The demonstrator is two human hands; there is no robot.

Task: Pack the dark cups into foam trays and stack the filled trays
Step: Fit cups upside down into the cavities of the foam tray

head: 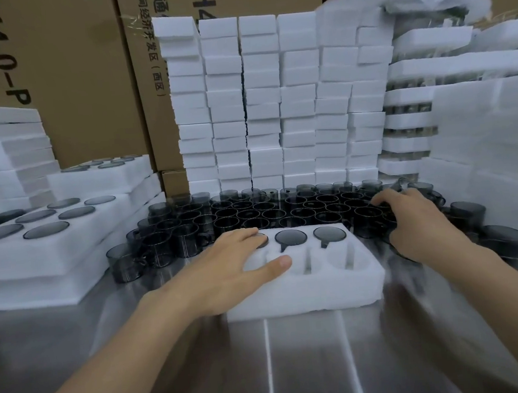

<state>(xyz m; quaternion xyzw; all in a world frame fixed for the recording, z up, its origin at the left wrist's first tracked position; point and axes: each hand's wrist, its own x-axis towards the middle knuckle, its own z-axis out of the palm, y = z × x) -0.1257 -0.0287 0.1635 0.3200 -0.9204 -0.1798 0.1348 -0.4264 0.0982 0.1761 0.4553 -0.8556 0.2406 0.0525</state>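
Note:
A white foam tray [306, 289] lies on the steel table in front of me. Its far row holds dark cups bottom up, two of them plainly visible [290, 237]; the near pockets are bare. My left hand [235, 267] rests flat on the tray's left part, fingers over the far-left cup, thumb stretched across a near pocket. My right hand [410, 217] reaches into the crowd of loose dark cups [253, 212] behind and right of the tray, fingers curled over cups there; the grip itself is hidden.
Filled trays [46, 246] are stacked at the left. A wall of foam blocks [274, 101] rises behind the cups, with cardboard boxes [85, 86] behind it. More filled trays [428, 68] and foam sheets [482, 145] stand at the right.

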